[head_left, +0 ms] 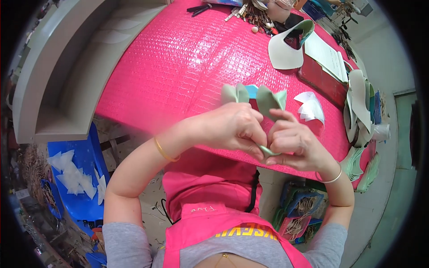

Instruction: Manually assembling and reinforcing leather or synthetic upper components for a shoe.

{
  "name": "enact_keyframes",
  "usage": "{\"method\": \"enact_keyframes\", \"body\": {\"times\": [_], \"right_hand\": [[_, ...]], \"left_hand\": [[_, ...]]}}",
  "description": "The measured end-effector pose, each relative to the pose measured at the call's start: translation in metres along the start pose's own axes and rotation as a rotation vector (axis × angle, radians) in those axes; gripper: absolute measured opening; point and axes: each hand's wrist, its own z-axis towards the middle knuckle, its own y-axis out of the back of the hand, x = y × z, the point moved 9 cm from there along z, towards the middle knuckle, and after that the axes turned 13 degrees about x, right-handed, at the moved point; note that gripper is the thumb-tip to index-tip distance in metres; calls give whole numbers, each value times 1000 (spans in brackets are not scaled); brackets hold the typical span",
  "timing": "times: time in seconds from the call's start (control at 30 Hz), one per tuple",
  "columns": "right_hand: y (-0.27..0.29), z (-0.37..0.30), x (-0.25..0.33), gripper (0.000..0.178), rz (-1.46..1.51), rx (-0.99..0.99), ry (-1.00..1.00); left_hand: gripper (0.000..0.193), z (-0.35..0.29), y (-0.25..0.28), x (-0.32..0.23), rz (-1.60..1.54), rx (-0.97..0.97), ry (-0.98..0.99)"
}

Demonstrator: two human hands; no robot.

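Both of my hands meet just above the near edge of the pink-covered table [178,71]. Between the pinched fingers of my left hand [241,129] and my right hand [295,140] is a pale green sheet piece [269,152], folded or curled; most of it is hidden by the fingers. Just beyond the hands stand pale green curved pieces [270,99] with pointed corners, slightly blurred. I cannot tell whether they join the held piece. A small teal piece [252,91] shows between them. Right of my right hand lie white pointed pieces [310,108].
A white visor [285,56] and an open notebook [325,56] lie at the far right, with stacked visors [358,105] and green pieces [353,164] nearer. Tools [254,13] crowd the back. Left are a grey shelf unit [53,80] and blue chair [85,205]; baskets [304,205] stand below.
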Motion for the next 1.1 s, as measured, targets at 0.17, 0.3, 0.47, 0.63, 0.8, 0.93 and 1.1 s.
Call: {"method": "enact_keyframes", "body": {"times": [0.17, 0.3, 0.47, 0.63, 0.8, 0.93, 1.1], "right_hand": [[-6, -7, -6, 14, -117, -52, -42], [2, -3, -4, 11, -164, -104, -40], [16, 2, 0, 7, -84, -151, -3], [39, 2, -3, 19, -190, -576, -58], [41, 15, 3, 25, -259, -643, 121], [37, 16, -2, 31, -336, -682, 105], [38, 34, 13, 28, -682, -454, 129]], "left_hand": [[15, -13, -5, 12, -73, 69, 104], [18, -10, 3, 0, -58, -27, 224], [18, -16, 16, -4, -213, -190, 294], [18, -9, 25, -15, -200, -230, 139], [20, -16, 18, -13, -422, -233, 2], [22, -21, 17, -6, -375, -196, 123], [20, -24, 9, 19, -619, -257, 498]]}}
